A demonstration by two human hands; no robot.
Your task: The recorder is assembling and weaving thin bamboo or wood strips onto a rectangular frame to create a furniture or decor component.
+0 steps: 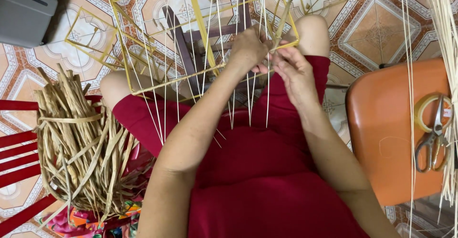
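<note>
Left hand and right hand, working close together above the lap. The left hand is closed, knuckles up, around a corner of the yellow wire box frame, where the thin pale reed stakes cross it. The right hand pinches the same corner from the other side, thumb and fingers pressed on a yellow bar and the stakes; the two hands touch. The frame rests tilted over the knees, above a dark wooden stool on the patterned tile floor. At left, a bundle of dried tan fibre strips lies on a red slatted chair. At right, grey metal scissors and a roll of clear tape lie on an orange plastic seat, beside loose pale reeds.
</note>
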